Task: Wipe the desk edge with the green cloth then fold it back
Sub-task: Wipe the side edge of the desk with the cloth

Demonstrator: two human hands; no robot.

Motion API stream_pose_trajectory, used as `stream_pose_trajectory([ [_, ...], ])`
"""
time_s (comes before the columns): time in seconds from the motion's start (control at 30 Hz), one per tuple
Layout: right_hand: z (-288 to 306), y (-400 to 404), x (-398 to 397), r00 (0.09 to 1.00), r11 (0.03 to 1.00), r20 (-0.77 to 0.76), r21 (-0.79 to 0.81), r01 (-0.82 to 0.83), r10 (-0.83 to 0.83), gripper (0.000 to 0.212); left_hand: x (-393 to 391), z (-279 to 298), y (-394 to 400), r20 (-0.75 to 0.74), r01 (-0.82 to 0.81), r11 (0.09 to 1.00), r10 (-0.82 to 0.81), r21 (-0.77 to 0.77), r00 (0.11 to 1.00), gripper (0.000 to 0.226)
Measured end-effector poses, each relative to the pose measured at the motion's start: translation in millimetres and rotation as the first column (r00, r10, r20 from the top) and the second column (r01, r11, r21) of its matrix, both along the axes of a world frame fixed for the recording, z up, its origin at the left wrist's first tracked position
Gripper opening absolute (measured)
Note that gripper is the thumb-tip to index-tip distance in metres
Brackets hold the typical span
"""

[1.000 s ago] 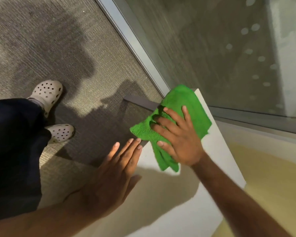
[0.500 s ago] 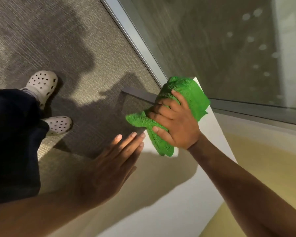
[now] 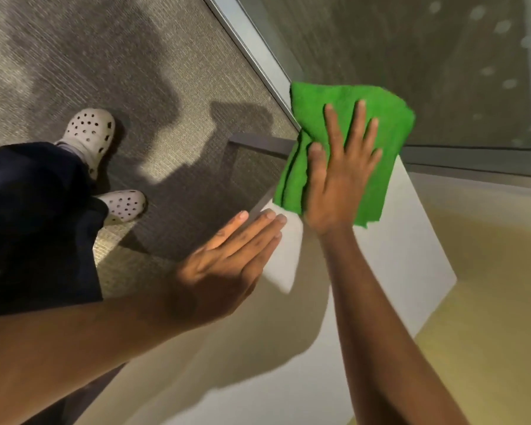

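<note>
The green cloth (image 3: 377,167) lies spread over the far corner of the white desk (image 3: 405,259), one side hanging a little over the left edge. My right hand (image 3: 341,167) presses flat on it, fingers spread and pointing away from me. Nearer to me, my left hand (image 3: 227,262) rests flat on the desk's left edge with its fingers together and nothing in it.
A glass wall with a metal frame (image 3: 252,53) runs right behind the desk corner. Grey carpet (image 3: 166,96) lies to the left, where my feet in pale perforated clogs (image 3: 89,133) stand. A yellowish floor (image 3: 488,317) lies to the right of the desk.
My right hand had the cloth bunched in curled fingers; now the cloth is spread flat at the far corner under an open palm. The left hand has stayed on the edge.
</note>
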State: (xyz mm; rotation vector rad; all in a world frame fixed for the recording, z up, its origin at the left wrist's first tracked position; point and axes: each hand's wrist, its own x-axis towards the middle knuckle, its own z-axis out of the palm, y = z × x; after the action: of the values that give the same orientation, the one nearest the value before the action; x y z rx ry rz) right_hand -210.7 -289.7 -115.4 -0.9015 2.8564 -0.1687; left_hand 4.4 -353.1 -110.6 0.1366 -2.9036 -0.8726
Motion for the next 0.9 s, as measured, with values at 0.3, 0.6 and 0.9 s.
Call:
stream_pose_trajectory([
  [0.3,-4,-40,-37,0.942,0.938,0.000,0.095,0.333,-0.335,0.091,1,-25,13,-0.002,-0.009,0.995,0.009,-0.103,1.000,0.078],
  [0.6,3,-38,-24,0.964,0.964,-0.019,-0.001,0.265,-0.264,0.053,6,-20,13,0.030,-0.004,0.998,0.006,-0.056,1.000,0.074],
  [0.9,2,-42,-32,0.961,0.954,0.000,0.122,0.274,-0.276,0.079,7,-30,19,-0.013,-0.035,0.999,0.035,-0.023,0.999,0.078],
])
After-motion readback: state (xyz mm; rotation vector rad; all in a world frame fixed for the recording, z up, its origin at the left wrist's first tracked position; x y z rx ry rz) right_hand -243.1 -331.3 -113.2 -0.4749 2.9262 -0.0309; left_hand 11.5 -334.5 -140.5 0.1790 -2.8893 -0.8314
